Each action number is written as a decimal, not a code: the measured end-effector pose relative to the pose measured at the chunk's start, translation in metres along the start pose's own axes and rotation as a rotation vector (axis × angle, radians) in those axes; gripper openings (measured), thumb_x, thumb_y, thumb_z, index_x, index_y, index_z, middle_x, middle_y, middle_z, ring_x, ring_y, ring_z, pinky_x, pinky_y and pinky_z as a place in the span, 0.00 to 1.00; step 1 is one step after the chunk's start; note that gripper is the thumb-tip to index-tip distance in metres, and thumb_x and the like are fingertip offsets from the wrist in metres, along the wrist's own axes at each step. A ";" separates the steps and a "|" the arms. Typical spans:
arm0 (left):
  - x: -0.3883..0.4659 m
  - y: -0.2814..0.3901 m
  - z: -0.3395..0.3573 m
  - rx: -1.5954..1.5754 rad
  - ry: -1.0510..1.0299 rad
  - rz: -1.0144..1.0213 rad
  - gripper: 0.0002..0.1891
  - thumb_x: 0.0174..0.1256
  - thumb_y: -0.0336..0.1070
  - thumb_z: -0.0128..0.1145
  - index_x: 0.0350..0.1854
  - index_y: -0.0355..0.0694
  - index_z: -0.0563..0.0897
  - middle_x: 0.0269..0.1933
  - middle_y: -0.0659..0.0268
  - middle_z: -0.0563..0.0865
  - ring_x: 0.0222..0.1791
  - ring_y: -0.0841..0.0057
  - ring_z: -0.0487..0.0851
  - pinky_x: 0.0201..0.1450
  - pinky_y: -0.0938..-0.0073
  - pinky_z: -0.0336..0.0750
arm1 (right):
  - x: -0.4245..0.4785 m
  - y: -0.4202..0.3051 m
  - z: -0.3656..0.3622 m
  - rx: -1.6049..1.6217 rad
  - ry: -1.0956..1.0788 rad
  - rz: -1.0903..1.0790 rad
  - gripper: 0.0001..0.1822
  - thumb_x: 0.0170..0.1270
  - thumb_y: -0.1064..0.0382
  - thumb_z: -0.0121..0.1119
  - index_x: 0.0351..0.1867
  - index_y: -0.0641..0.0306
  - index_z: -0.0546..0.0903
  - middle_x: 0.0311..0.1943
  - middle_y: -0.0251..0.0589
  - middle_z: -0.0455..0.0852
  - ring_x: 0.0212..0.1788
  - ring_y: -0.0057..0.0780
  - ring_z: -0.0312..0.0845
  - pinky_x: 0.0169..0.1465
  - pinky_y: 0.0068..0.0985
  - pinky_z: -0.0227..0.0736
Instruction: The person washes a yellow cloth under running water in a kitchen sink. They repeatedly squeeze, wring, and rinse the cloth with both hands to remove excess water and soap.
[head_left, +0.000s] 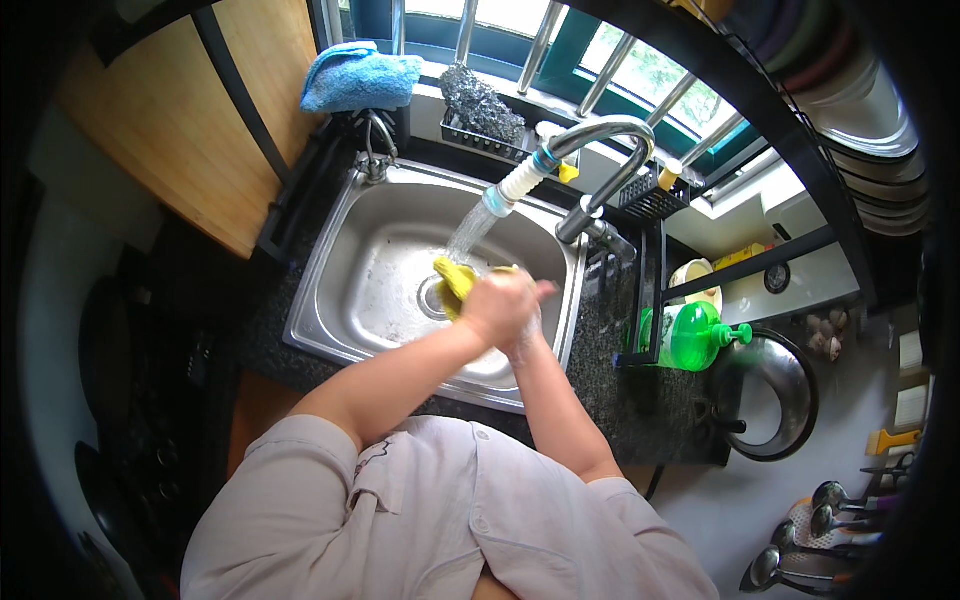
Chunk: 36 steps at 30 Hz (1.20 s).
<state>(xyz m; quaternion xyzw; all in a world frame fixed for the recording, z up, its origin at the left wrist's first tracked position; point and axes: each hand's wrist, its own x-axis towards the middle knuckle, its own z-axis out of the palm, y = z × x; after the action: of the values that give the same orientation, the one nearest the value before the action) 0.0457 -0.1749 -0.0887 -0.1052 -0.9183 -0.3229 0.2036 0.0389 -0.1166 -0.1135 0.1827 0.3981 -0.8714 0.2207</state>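
Over the stainless steel sink (367, 247), my left hand (499, 304) is closed on a wet yellow cloth (455, 283). One end of the cloth sticks out to the left of the fist, above the drain. My right hand (528, 330) presses against the left from the right and below. Most of it is hidden, so its grip is unclear, and its wrist looks wet. Water runs from the white filter nozzle (517, 184) of the curved chrome faucet (607, 131) and falls just beyond the cloth.
A small second tap (377, 146) stands at the sink's far left corner, below a blue towel (360, 79). Steel scouring wool (480, 101) sits in a black rack behind. On the right are a green pump bottle (694, 337) and a round metal lid (802, 390).
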 end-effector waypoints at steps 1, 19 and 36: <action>-0.008 0.008 0.001 -0.020 -0.024 0.103 0.20 0.59 0.51 0.57 0.20 0.40 0.76 0.17 0.58 0.78 0.20 0.63 0.81 0.22 0.66 0.74 | -0.001 0.001 0.001 0.007 -0.002 0.021 0.27 0.64 0.37 0.46 0.52 0.57 0.72 0.45 0.35 0.78 0.47 0.28 0.76 0.46 0.29 0.73; -0.002 -0.011 -0.003 0.007 0.036 0.131 0.17 0.66 0.46 0.48 0.23 0.40 0.76 0.20 0.55 0.81 0.18 0.63 0.82 0.20 0.65 0.75 | 0.037 0.019 -0.032 0.131 -0.586 -0.087 0.20 0.69 0.45 0.39 0.48 0.54 0.73 0.42 0.35 0.77 0.46 0.29 0.73 0.53 0.35 0.66; 0.011 -0.080 -0.046 -0.934 -0.381 -0.297 0.25 0.52 0.46 0.67 0.45 0.33 0.77 0.38 0.62 0.83 0.39 0.79 0.79 0.44 0.77 0.74 | -0.017 -0.042 -0.004 0.199 -0.322 0.126 0.24 0.71 0.46 0.37 0.56 0.63 0.70 0.51 0.46 0.77 0.52 0.40 0.75 0.58 0.38 0.69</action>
<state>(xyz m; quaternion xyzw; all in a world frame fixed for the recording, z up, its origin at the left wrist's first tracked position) 0.0241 -0.2648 -0.0955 -0.1105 -0.7021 -0.6984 -0.0837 0.0315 -0.0850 -0.0819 0.0866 0.2572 -0.9089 0.3165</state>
